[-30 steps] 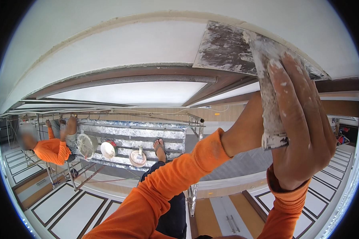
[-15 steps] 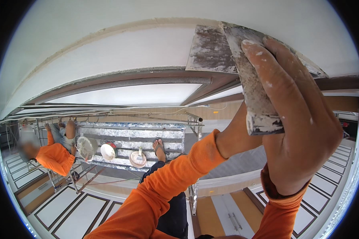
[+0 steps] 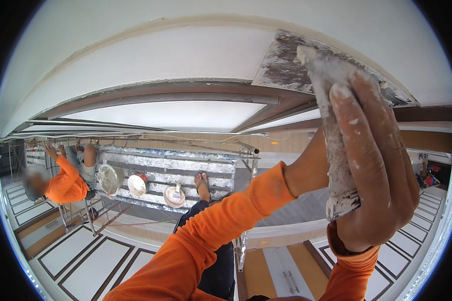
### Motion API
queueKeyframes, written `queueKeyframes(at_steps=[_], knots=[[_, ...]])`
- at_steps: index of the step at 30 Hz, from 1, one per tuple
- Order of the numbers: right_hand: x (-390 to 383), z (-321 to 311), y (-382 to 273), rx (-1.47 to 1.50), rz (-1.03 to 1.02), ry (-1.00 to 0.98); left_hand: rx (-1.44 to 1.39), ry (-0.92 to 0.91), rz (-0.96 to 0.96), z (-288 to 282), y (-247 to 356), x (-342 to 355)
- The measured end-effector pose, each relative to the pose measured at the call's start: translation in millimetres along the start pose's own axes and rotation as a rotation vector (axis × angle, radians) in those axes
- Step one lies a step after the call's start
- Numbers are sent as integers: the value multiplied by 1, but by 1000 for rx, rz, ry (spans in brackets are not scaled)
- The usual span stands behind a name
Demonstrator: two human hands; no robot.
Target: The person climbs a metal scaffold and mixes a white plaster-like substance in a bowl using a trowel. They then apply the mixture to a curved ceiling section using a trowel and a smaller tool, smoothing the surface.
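Note:
My right hand (image 3: 371,165) is closed around a broad putty knife (image 3: 335,145), its fingers lying along the blade. Pale wet putty (image 3: 324,62) coats the blade's upper end, partly smeared by motion. Behind it, a wide flat plate (image 3: 286,62), dark and streaked with dried putty, lies close under the white ceiling surface. My left forearm (image 3: 236,210), in an orange sleeve, reaches up behind the knife. Its wrist (image 3: 309,163) shows, but the left hand's fingers are hidden behind the knife and my right hand.
A brown-edged ceiling frame (image 3: 171,103) runs beside the plate. Below, a putty-spattered scaffold platform (image 3: 150,168) holds a large bucket (image 3: 110,179), a white bucket (image 3: 137,184) and a pan with a tool (image 3: 174,195). A co-worker (image 3: 68,183) in orange sits at the left. My sandalled foot (image 3: 202,185) rests there.
The putty knife has swung lower and more upright in my right hand, and fresh putty now shows at its upper end. The plate has shifted right in view. The co-worker's arm has moved.

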State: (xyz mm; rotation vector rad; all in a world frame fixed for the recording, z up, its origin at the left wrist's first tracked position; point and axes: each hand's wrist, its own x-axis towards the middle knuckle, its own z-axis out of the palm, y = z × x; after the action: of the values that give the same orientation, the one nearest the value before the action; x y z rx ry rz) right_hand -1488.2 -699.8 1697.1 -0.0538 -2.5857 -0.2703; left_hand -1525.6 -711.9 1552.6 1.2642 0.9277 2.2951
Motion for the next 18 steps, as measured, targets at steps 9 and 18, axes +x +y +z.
queueKeyframes(at_steps=[9, 18], knots=[[22, 37, -10, -136, -42, 298, -16, 19, 13, -3, 4, -1], [22, 35, -20, -173, -23, 123, 5, 31, 15, -12, 6, -2]])
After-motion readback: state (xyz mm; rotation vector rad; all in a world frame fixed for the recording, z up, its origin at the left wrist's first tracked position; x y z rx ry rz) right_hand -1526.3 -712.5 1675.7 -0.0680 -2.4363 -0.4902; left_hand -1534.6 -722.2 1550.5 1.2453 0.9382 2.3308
